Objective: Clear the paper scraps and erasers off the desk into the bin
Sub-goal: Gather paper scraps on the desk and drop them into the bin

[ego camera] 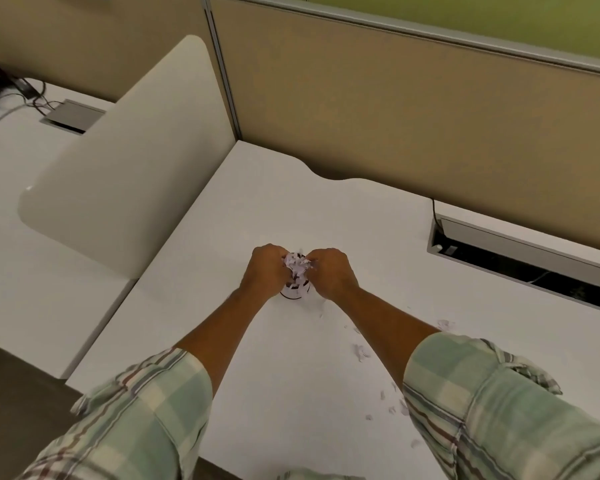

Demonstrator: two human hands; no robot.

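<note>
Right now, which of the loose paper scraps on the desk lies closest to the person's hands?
The small scrap just below the right hand, beside the little bin. The other loose scraps lie farther back, toward the right sleeve and the desk's near edge.

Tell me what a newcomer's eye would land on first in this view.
First, the two hands, left hand and right hand, meeting at the middle of the white desk, bunched around a wad of paper scraps over a small white bin. Next, loose scraps scattered on the desk beside the right forearm. Then the open cable tray at the right rear.
</note>
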